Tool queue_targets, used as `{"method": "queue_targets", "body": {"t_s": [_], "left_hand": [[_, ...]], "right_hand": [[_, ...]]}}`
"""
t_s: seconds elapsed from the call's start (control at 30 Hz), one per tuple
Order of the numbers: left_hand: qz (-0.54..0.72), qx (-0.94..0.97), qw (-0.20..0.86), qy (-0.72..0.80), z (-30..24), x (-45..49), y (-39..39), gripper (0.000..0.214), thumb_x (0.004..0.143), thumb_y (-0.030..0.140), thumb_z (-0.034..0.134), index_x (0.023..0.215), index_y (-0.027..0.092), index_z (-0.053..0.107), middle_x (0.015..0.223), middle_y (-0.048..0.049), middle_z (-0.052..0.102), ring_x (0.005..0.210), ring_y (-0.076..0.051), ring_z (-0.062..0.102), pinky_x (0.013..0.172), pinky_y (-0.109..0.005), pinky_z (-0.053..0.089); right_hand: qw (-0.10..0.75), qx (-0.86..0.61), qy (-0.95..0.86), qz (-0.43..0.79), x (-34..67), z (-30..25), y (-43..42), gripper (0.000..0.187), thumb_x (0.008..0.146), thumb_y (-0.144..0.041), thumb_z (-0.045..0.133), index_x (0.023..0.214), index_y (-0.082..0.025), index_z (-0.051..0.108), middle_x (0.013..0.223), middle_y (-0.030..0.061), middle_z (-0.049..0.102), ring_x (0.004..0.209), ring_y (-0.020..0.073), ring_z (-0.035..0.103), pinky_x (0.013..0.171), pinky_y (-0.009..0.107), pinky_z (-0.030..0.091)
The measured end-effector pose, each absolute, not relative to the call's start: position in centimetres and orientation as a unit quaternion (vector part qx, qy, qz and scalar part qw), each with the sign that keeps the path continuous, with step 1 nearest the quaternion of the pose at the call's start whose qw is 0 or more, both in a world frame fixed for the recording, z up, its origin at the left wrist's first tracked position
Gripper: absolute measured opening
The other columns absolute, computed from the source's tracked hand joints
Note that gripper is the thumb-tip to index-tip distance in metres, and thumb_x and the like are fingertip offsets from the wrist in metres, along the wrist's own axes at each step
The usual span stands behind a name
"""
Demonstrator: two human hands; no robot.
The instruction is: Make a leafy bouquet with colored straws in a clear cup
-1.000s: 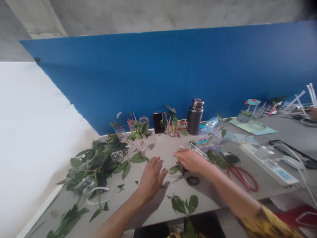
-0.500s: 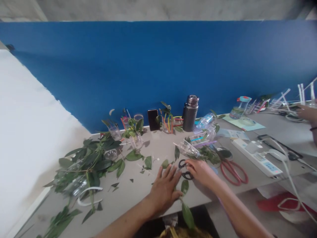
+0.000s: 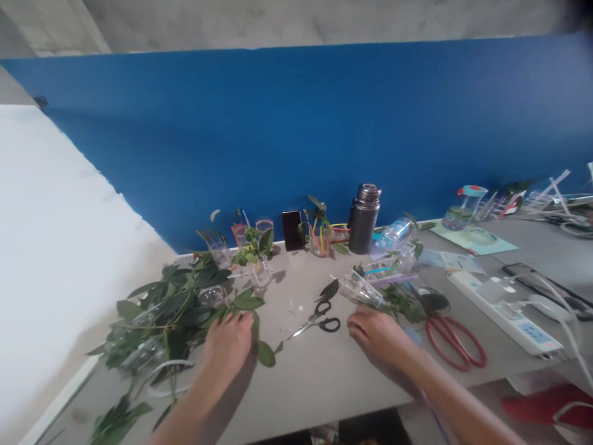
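My left hand lies palm down on the grey table, its fingers spread against loose green leaves at the edge of a big leaf pile. A single leaf lies just right of it. My right hand rests palm down with loosely spread fingers and holds nothing. Small black-handled scissors lie apart from it to the left. A tipped clear plastic cup and leafy twigs lie just beyond its fingers.
Red-handled scissors and a white power strip lie to the right. Clear cups with leaves and straws, a dark phone, a steel flask and a water bottle stand along the blue partition.
My left hand moved from the table's front edge leftward to the leaf pile, taking loose leaves along. My right hand has left the black scissors, which now lie alone.
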State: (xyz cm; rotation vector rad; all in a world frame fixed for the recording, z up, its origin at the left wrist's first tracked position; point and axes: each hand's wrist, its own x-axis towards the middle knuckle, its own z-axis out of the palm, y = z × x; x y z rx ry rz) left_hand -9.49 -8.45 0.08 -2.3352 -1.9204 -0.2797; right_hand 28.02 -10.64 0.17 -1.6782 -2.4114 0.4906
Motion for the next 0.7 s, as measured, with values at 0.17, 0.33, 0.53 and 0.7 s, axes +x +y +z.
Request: {"method": "queue_targets", "body": {"t_s": [0.17,0.33,0.53,0.7], "left_hand": [[-0.128,-0.890,-0.039,-0.436,1.8,1.8,-4.4,0.047,0.098,0.009,0.045,0.136,0.023,0.070,0.151,-0.0116,0.066,0.146,-0.029,0.056,0.122,-0.046,0.043],[-0.064,-0.916,-0.105,-0.382,-0.4,4.7,-0.8,0.045,0.104,0.021,0.048,0.146,0.022,0.064,0.159,-0.0131,0.060,0.150,-0.027,0.052,0.125,-0.045,0.041],[-0.126,-0.869,-0.008,-0.479,-4.2,-6.9,-2.9,0.042,0.105,0.026,0.043,0.136,0.021,0.071,0.151,-0.0144,0.066,0.143,-0.029,0.060,0.121,-0.052,0.048],[-0.168,-0.832,0.045,-0.527,-3.4,-13.6,-3.9,0.039,0.103,0.031,0.043,0.112,0.019,0.080,0.128,-0.0158,0.078,0.130,-0.032,0.069,0.118,-0.052,0.052]], "right_hand": [[0.106,-0.464,-0.873,0.111,24.6,0.7,-10.0,0.030,0.100,-0.022,0.063,0.128,-0.020,0.073,0.137,0.0135,0.070,0.128,0.0305,0.062,0.113,0.043,0.048],[0.085,-0.455,-0.881,0.093,24.0,-0.5,-9.7,0.033,0.098,-0.022,0.067,0.130,-0.020,0.071,0.148,0.0131,0.065,0.127,0.0313,0.064,0.111,0.048,0.051],[0.095,-0.461,-0.878,0.086,26.3,-1.2,-10.0,0.033,0.098,-0.012,0.060,0.127,-0.021,0.073,0.151,0.0114,0.063,0.128,0.0297,0.063,0.112,0.047,0.051],[0.114,-0.466,-0.872,0.096,26.3,-1.6,-9.8,0.032,0.097,-0.016,0.063,0.126,-0.023,0.074,0.148,0.0105,0.066,0.129,0.0293,0.062,0.114,0.046,0.049]]}}
